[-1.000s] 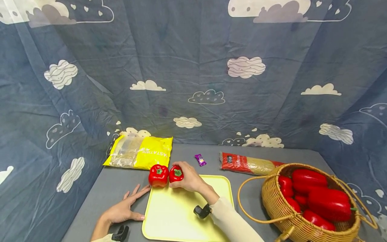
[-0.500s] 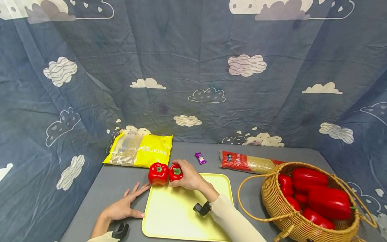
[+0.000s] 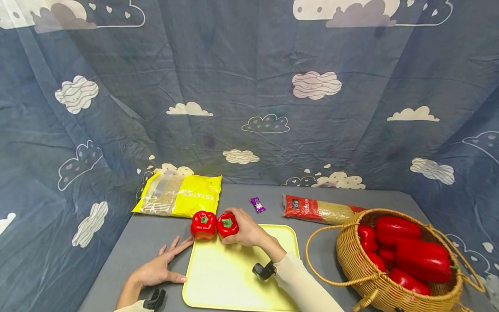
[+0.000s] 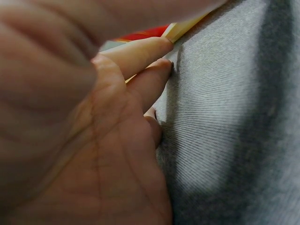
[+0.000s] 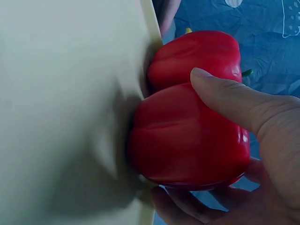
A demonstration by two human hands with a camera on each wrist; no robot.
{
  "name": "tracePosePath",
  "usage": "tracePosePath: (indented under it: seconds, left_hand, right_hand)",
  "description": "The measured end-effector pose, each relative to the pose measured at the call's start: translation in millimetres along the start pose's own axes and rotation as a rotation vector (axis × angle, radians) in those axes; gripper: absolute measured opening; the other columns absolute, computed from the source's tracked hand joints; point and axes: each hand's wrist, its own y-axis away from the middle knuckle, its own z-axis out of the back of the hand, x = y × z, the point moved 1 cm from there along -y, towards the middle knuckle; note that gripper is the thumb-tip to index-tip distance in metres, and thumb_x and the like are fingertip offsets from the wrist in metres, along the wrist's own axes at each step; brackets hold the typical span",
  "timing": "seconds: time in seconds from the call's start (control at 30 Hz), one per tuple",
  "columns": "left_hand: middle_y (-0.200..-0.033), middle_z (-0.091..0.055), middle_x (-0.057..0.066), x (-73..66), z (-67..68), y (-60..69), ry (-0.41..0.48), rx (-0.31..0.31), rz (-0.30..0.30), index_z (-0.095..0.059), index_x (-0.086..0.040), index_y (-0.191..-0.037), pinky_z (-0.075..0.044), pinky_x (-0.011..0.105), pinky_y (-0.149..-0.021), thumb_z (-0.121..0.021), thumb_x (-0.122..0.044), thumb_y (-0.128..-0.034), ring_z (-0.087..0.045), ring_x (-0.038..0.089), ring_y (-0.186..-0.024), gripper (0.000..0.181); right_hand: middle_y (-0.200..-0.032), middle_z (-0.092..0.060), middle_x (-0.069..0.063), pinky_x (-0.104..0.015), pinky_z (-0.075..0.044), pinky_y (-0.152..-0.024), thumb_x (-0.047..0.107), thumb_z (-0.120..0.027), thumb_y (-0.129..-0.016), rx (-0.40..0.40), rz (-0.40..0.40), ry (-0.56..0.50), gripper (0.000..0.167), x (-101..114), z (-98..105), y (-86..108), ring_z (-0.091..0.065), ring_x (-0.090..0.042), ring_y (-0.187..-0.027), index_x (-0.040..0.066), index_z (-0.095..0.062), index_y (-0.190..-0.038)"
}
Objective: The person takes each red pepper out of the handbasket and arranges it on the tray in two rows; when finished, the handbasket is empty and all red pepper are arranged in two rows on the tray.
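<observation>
My right hand [image 3: 244, 229] holds a red bell pepper [image 3: 227, 225] with a green stem at the far left part of the yellow tray [image 3: 234, 273]. In the right wrist view the thumb lies on this bell pepper [image 5: 187, 138], and the fingers curve round its other side. Just left of it stands a second red bell pepper [image 3: 203, 225], at the tray's far left corner; the right wrist view shows the two close together. My left hand [image 3: 157, 268] rests on the grey table with its fingers spread, fingertips and thumb at the tray's left edge.
A yellow pasta bag [image 3: 181, 195] lies behind the peppers. Farther back are a small purple wrapped candy [image 3: 257, 205] and a red-ended noodle pack [image 3: 319, 209]. At the right, a wicker basket [image 3: 356, 260] with looped handles holds several red peppers. A patterned curtain [image 3: 249, 86] closes off the back.
My right hand has shifted slightly to the right, and the pepper in it has turned a little, showing more of its top. The left hand stays where it was.
</observation>
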Motion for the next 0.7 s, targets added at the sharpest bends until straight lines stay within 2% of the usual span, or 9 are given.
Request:
tracePosePath:
  seconds: [0.37, 0.7]
  left_hand:
    - [-0.166, -0.015, 0.021, 1.1, 0.9, 1.0, 0.007, 0.006, -0.024, -0.029, -0.015, -0.16, 0.021, 0.072, -0.11, -0.086, -0.023, -0.0771, 0.016, 0.051, -0.149, 0.101]
    - [-0.166, -0.013, 0.021, -2.7, 0.5, 1.3, -0.005, 0.017, -0.019, -0.027, -0.014, -0.16, 0.022, 0.071, -0.11, -0.085, -0.026, -0.0782, 0.017, 0.05, -0.149, 0.101]
  right_hand:
    - [-0.131, -0.057, -0.013, -0.053, -0.047, -0.105, 0.024, -0.09, -0.075, -0.018, 0.005, 0.004, 0.076, 0.2, -0.8, -2.8, -0.054, -0.032, -0.123, 0.006, -0.049, -0.136]
    - [-0.136, -0.055, -0.015, -0.054, -0.046, -0.107, 0.025, -0.091, -0.074, -0.006, -0.007, 0.001, 0.086, -1.8, -1.4, -3.1, -0.052, -0.035, -0.128, 0.006, -0.044, -0.143]
